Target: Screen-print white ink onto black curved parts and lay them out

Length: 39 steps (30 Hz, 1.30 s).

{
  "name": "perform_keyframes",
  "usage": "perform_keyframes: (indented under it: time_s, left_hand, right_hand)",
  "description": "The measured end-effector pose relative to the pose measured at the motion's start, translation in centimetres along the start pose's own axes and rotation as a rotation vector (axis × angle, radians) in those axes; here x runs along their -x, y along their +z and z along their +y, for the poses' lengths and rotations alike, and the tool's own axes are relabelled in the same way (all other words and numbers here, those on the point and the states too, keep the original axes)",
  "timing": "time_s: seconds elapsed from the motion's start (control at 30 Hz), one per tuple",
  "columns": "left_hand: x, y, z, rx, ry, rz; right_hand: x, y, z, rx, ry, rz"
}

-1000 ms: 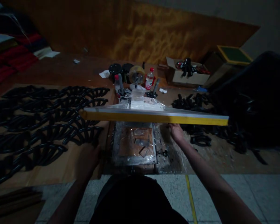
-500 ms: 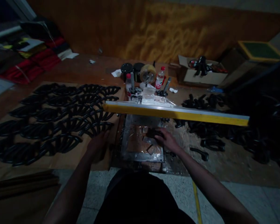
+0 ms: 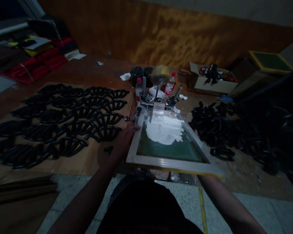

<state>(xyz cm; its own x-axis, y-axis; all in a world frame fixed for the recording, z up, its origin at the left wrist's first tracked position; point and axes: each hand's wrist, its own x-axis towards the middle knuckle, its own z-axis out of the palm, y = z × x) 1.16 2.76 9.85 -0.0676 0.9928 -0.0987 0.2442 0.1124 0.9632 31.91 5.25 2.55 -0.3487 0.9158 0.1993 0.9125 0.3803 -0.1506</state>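
Note:
A screen printing frame (image 3: 171,163) with a green mesh tilts over the work spot in front of me. White ink (image 3: 163,131) is spread over the mesh's far half, and a clear squeegee-like block (image 3: 158,112) stands at the far edge. My left hand (image 3: 127,136) is closed at the frame's left side, one digit lying on its edge. My right forearm runs under the near right corner; the right hand is hidden beneath the frame. A short black piece (image 3: 108,149) lies by my left wrist.
Rows of curved black handles (image 3: 73,126) cover the cardboard on the left. More black handles (image 3: 217,126) lie heaped on the right. Behind the frame stand red-capped bottles (image 3: 170,85) and a tape roll (image 3: 160,73). A cardboard box (image 3: 212,86) is at the back right.
The frame has swung down from edge-on, now showing its inked mesh and covering the base plate. My left hand has moved right to its side; my right hand has passed from sight under it.

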Motion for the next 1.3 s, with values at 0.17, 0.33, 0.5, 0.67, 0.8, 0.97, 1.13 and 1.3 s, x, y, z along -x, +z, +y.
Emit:
perform_keyframes:
  time_s: [0.17, 0.33, 0.5, 0.67, 0.8, 0.97, 1.13, 1.3]
  left_hand:
    - [2.0, 1.5, -6.9, -0.078, -0.195, -0.114]
    - [1.0, 2.6, -10.4, -0.13, -0.216, -0.152]
    - [0.6, 2.6, -11.3, -0.096, -0.179, -0.165]
    - [0.8, 2.7, -10.9, -0.048, -0.243, -0.163]
    - [0.9, 2.7, -10.2, 0.0, -0.28, -0.147]
    - [1.0, 2.7, -10.3, 0.01, -0.257, -0.145]
    - [1.1, 2.2, -9.1, -0.031, -0.294, -0.168]
    - [1.2, 0.7, -5.2, -0.03, -0.198, -0.109]
  right_hand:
    - [-3.2, -3.1, 2.2, 0.038, 0.244, 0.224]
    - [-8.5, -2.9, -4.4, -0.074, 0.054, -0.034]
    - [-6.0, -1.7, -7.4, -0.066, -0.042, -0.402]
    - [-2.6, -2.7, -6.0, -0.16, -0.362, -0.503]
    - [-3.2, -2.7, -5.8, -0.174, -0.25, -0.436]
    - [-0.4, -0.5, -6.0, -0.248, -0.33, -0.278]
    - [-2.4, -1.7, -6.1, -0.293, -0.203, -0.292]
    - [-9.3, -5.5, -3.2, -0.227, 0.08, -0.074]
